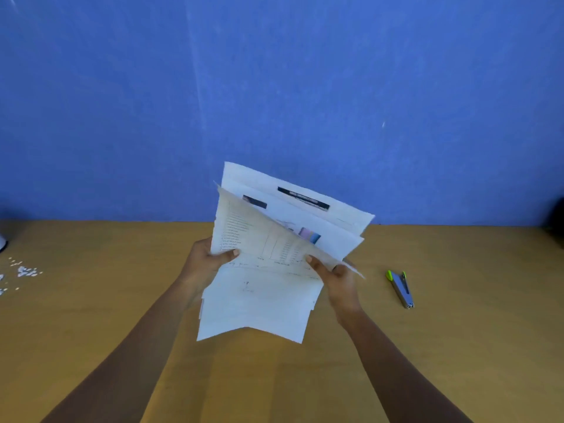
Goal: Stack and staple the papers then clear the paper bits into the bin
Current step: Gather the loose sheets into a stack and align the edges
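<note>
Several printed papers point(259, 303) are held up above the middle of the wooden table, their top edges fanned apart and uneven. My left hand point(204, 261) grips their left edge, thumb on the front sheet. My right hand point(338, 279) grips their right edge the same way. A grey stapler point(401, 288) with green tips lies on the table to the right of my right hand, untouched. Small white paper bits point(26, 271) are scattered on the table at the far left. No bin shows.
The wooden table point(457, 346) runs back to a blue wall point(274, 87). A white object point(2, 241) peeks in at the left edge above the bits. Something dark point(557, 221) sits at the far right edge.
</note>
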### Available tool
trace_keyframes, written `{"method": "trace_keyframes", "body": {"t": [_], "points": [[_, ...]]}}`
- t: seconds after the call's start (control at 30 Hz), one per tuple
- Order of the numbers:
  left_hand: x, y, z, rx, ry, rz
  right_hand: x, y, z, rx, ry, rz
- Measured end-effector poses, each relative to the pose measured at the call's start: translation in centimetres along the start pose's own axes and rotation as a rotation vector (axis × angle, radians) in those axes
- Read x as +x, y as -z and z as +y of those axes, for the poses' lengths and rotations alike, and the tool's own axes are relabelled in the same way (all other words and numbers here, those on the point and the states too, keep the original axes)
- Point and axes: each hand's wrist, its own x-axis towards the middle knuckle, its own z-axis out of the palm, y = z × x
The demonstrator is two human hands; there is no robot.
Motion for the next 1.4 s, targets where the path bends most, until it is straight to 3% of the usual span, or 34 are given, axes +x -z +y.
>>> {"method": "trace_keyframes", "body": {"t": [0.17, 0.37, 0.83, 1.4], "points": [[-0.3, -1.8, 0.0, -0.053, -0.068, 0.196, 0.0, -1.8, -2.4, -0.044, 0.134, 0.048], [-0.8, -3.2, 0.3, -0.117, -0.1, 0.253, 0.3, -3.0, -3.0, -0.018, 0.167, 0.109], [-1.6, -2.9, -2.1, -0.11, 0.039, 0.224, -0.1, -2.0, -0.3, -0.126, -0.03, 0.079], [-1.2, -1.8, -1.1, -0.127, 0.006, 0.191, -0.6, -1.8, -1.9, -0.032, -0.002, 0.034]]}}
